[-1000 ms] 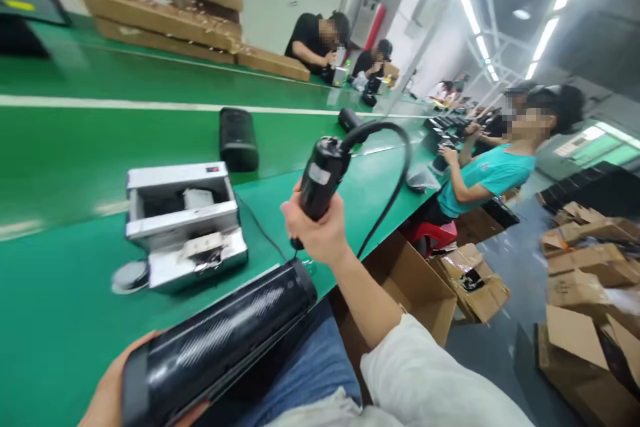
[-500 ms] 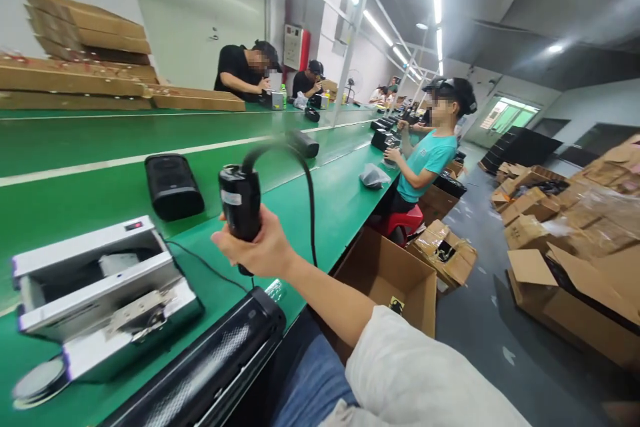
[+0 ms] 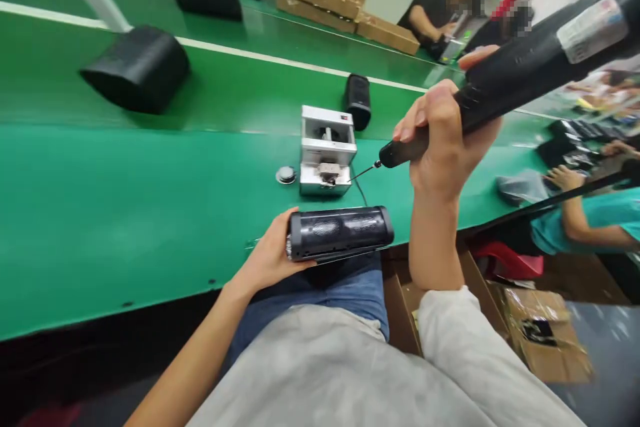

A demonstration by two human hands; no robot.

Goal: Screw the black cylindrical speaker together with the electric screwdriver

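Observation:
My right hand [image 3: 445,133] is closed around a black electric screwdriver [image 3: 525,67] with a pale label on its body. Its thin bit slants down to the left, and the tip appears at the front of a silver-white screw feeder [image 3: 327,123]; contact cannot be made out. My left hand [image 3: 270,253] grips the left end of a black speaker [image 3: 343,233] with a shiny perforated front. The speaker lies on its side at the bench edge, just above my lap.
A round metal dish [image 3: 287,175] sits left of the feeder. Other black speakers [image 3: 137,70] stand along the green bench [image 3: 150,213]. Co-workers sit at the far side and to the right. A cardboard box [image 3: 400,307] is below the bench edge.
The view has swung left and down. The screwdriver has tipped from upright to slanting, its bit now at the feeder. My left hand has come into view holding the speaker.

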